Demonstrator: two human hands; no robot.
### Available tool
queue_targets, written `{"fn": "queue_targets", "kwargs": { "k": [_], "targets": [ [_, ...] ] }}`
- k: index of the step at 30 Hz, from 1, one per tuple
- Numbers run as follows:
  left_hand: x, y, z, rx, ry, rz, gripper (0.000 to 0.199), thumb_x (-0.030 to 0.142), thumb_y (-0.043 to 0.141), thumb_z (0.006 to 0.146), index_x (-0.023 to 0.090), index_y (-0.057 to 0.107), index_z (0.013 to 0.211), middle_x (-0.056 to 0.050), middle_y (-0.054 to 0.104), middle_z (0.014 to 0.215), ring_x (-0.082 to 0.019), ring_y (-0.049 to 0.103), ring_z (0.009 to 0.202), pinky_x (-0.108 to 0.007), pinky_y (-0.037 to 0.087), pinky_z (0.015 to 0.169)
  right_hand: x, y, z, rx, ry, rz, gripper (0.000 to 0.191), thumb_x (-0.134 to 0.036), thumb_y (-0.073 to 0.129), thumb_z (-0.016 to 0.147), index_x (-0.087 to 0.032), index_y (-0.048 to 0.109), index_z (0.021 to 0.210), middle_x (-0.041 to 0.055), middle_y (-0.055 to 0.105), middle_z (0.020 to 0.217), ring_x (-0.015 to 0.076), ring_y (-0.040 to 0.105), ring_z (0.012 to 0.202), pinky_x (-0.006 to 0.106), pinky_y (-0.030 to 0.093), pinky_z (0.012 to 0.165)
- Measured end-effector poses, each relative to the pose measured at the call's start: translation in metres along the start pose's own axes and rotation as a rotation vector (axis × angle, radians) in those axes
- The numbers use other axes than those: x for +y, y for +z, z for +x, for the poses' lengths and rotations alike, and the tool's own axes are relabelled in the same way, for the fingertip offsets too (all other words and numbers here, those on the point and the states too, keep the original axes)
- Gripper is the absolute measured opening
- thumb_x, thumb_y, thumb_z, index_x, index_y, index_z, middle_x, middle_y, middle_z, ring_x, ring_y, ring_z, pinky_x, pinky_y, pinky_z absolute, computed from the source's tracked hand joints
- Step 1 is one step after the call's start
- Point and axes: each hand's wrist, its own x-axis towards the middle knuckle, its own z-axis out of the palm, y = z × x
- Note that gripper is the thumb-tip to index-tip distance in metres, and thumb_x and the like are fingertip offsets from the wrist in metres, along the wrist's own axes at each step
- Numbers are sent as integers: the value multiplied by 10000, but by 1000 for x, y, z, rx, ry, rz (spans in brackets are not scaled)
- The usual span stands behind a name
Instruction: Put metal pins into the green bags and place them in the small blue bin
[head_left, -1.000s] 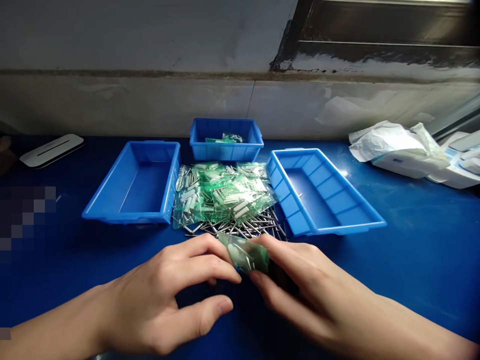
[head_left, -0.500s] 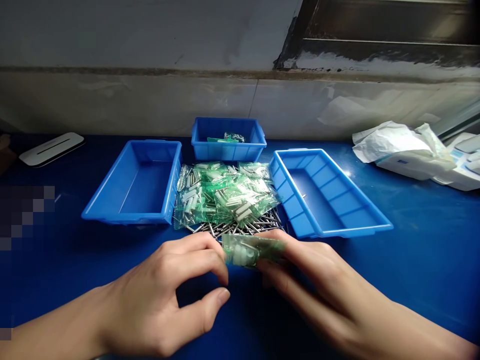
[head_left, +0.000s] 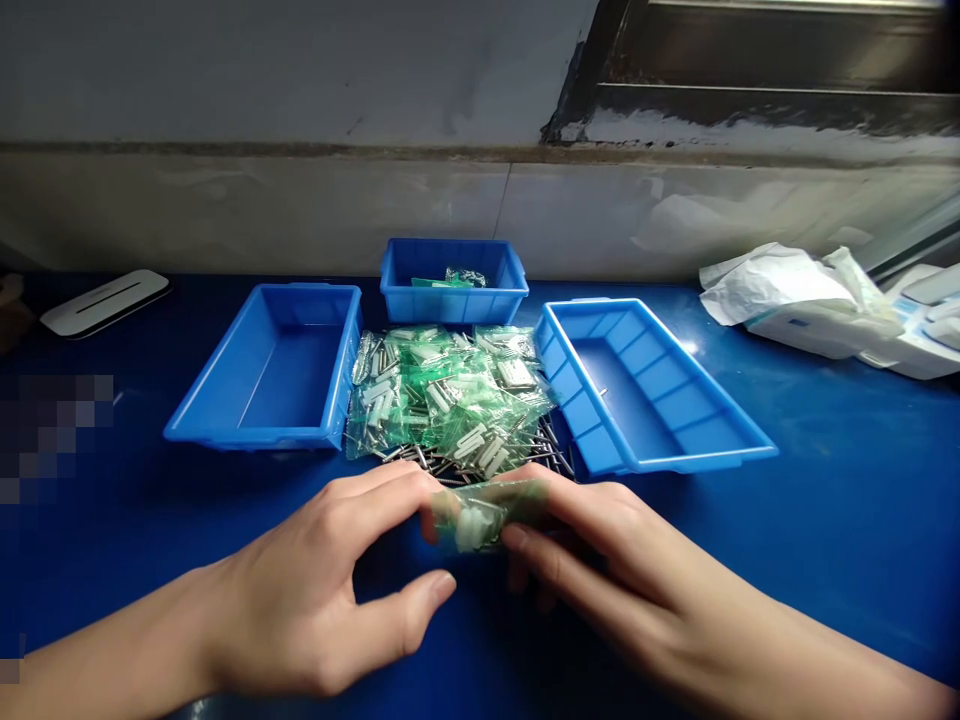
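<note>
A small green-tinted plastic bag [head_left: 480, 518] with white pieces inside is pinched between the thumb and fingers of my right hand [head_left: 622, 560]. My left hand [head_left: 345, 570] is curved beside it, thumb well apart from the fingers. Its fingertips reach the bag's left edge and are partly hidden behind it. Just beyond both hands lies a pile of similar green bags [head_left: 442, 385] filled with white plugs and screws. Loose metal screws [head_left: 555, 450] stick out from under the pile's front and right side.
Blue bins flank the pile: a left bin [head_left: 259, 437], a right bin [head_left: 705, 460] with a small screw in it, and a back bin [head_left: 454, 305] holding a few bags. A white flat device [head_left: 105, 302] lies far left. White crumpled sheets [head_left: 780, 285] lie far right.
The held bag has shifted slightly left and down and tilted toward me. My right hand has moved a little left with it. My left fingers now reach the bag's edge.
</note>
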Motion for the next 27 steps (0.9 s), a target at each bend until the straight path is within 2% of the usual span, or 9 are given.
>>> {"fn": "queue_targets", "kwargs": {
  "k": [5,12,17,21,27],
  "targets": [
    [-2,3,-2,2,18,20,180,81,580,883,224,613,987,40,670,860,-121,657,780,-178,501,756,5,2,-1,4,-27,-70,232,-221,437,992,-197,653,912,13,683,724,161,625,593,239,508,557],
    [-2,2,1,1,38,-16,160,50,548,904,166,657,922,49,627,749,-74,585,638,-139,450,628,17,6,-5,74,-168,-212,208,-169,471,984,-177,655,886,12,695,666,140,601,509,222,448,491],
    [-2,2,1,-3,27,-29,157,56,539,914,145,668,909,42,616,729,-78,570,620,-149,441,614,18,5,-3,9,-96,-216,203,-178,501,982,-188,611,811,-46,593,570,104,516,429,203,402,446],
    [-2,2,0,-11,36,-20,162,52,531,914,149,659,893,39,611,735,-82,563,630,-153,438,617,18,5,-6,11,-87,-267,199,-207,495,990,-185,649,866,2,683,668,137,573,517,222,428,479],
    [-2,2,-1,-20,49,-33,138,57,556,902,155,652,901,44,621,748,-76,576,643,-135,452,643,15,4,-7,19,-62,-234,245,-253,480,1006,-206,628,816,-5,679,662,136,588,527,214,427,483]
  ]
}}
